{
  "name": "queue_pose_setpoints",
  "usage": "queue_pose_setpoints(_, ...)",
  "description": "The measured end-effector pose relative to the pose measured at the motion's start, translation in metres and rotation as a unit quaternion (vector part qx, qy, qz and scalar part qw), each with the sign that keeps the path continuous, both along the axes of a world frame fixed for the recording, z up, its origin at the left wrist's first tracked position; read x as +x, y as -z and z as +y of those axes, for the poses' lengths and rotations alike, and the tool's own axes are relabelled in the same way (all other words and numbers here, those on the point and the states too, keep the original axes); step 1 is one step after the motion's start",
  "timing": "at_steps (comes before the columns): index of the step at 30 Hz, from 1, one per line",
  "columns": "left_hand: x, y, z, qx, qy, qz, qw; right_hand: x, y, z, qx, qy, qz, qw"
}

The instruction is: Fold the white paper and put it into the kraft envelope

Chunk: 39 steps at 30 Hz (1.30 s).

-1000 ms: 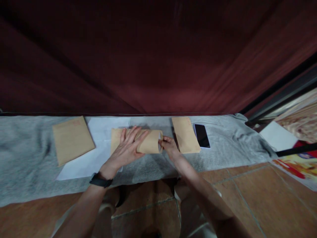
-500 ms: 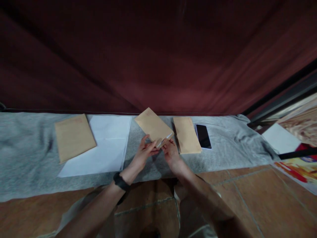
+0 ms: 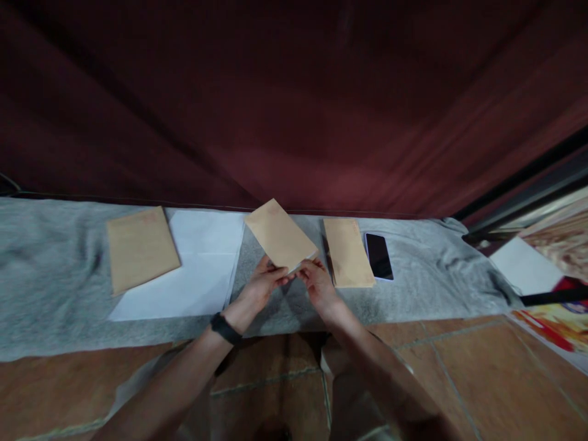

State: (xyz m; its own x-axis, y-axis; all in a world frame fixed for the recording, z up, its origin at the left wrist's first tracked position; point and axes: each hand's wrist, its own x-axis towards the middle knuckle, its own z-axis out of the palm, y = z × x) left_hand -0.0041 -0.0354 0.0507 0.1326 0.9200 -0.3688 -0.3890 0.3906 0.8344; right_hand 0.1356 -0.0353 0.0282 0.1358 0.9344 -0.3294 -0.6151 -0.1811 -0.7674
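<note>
Both my hands hold one brown envelope [image 3: 279, 235] by its near end, lifted and tilted above the grey cloth [image 3: 55, 288]. My left hand [image 3: 263, 283], a black band on its wrist, pinches the near left corner. My right hand [image 3: 315, 282] pinches the near right corner, where a pale strip shows at the envelope's open edge. A second brown envelope [image 3: 348, 252] lies flat just right of my right hand. A third brown envelope [image 3: 140, 246] lies at the left, partly on white paper sheets [image 3: 197, 269].
A black phone [image 3: 379, 255] lies right of the middle envelope. A dark red curtain [image 3: 294, 104] hangs behind the cloth. Brown floor tiles [image 3: 478, 367] run along the near side. White paper [image 3: 523, 266] and colourful printed sheets [image 3: 558, 318] lie at far right.
One second ago my left hand lay flat on the envelope on the cloth. Since then both hands have lifted it, turned it end-on and pinched its near edge.
</note>
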Motion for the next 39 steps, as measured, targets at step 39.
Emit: queue_pose_setpoints(39, 0.005, 0.030, 0.049, 0.393, 0.117, 0.678, 0.610, -0.003, 0.028, -0.015, 0.209, -0.213, -0.800, 0.520)
